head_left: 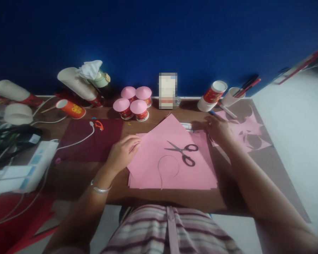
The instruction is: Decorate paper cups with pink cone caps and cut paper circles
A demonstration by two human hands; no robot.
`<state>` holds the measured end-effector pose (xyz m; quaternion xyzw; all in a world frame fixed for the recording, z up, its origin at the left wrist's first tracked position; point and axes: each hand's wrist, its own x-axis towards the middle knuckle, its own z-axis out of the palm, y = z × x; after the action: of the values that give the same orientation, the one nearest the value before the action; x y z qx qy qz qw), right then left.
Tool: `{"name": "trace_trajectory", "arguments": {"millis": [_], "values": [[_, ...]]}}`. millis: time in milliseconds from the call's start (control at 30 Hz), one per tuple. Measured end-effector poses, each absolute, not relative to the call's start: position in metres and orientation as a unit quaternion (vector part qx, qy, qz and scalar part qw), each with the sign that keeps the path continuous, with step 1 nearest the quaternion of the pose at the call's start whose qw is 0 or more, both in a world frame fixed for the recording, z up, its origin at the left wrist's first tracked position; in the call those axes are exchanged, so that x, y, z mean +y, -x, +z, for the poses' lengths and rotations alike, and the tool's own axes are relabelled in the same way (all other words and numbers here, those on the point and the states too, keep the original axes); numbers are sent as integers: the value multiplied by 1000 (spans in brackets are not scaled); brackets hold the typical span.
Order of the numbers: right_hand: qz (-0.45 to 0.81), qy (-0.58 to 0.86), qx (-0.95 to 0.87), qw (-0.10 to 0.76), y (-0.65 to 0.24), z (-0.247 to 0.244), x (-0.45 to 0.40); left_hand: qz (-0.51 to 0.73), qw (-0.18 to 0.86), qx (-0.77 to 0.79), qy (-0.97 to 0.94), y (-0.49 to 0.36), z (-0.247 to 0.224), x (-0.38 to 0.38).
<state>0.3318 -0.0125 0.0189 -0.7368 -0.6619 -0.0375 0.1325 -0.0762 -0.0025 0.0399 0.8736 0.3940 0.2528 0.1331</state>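
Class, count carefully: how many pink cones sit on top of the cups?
4, grouped toward the back of the table: back left cone, back right cone, front left cone and front right cone. Others could be hidden.

- Scissors (181, 150) on the paper pile (145, 165).
- Paper scraps (233, 129) to its right.
- Four cups (138, 106) behind it, at the far side.
- Pens (247, 86) in a holder (229, 100), far right.
- Power strip (42, 164) on the left.

No readable text: the orange cup (69, 109) and the red-and-white cup (212, 97) bear yellowish markings (76, 110) too blurred to make out.
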Motion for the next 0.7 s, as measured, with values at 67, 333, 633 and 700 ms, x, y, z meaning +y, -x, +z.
{"name": "trace_trajectory", "arguments": {"millis": [67,333,633,700], "values": [[-37,696,-703,144,-320,19,-24,253,123,428,-859,87,40,-2],[-44,573,-795,195,-268,23,-66,168,126,563,-799,110,37,7],[-53,526,-835,151,-247,13,-93,44,58,586,-807,111,30,13],[-50,529,-833,153,-249,10,-94,50,64,601,-795,121,29,15]]}}
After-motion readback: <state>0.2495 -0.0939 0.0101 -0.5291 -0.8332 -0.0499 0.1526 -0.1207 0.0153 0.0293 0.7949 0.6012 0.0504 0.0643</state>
